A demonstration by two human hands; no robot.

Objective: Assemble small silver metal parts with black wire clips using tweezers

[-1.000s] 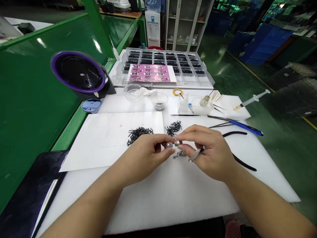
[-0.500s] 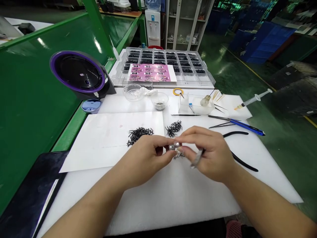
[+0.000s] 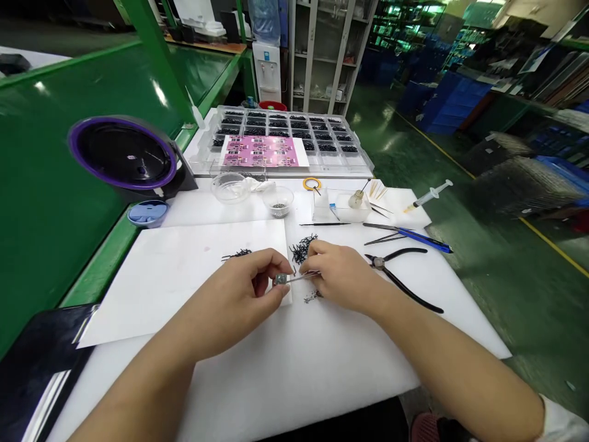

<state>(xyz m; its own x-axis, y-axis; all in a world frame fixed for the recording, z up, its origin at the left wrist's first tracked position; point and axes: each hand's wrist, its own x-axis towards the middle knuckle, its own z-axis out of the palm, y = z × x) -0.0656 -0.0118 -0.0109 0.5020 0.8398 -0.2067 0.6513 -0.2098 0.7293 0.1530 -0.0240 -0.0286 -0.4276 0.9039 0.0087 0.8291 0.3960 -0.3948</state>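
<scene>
- Green floor (image 3: 386, 141), water dispenser (image 3: 267, 70), cabinet (image 3: 322, 58) beyond my bench.
- White work surface (image 3: 304, 380); white sheet (image 3: 161, 264) laid on its left.
- Divided tray (image 3: 324, 161) of black pieces, pink printed sheet (image 3: 262, 151) across its front.
- Black pile (image 3: 301, 250), partly screened from me by the right hand (image 3: 343, 277).
- Pliers (image 3: 379, 263), handles spread, at right.
- Left hand (image 3: 234, 301): small block (image 3: 280, 279) pinched above the surface.
- Right hand: fingers closed on thin metal tool (image 3: 300, 278), pointing blockward; contact, I cannot tell.
</scene>
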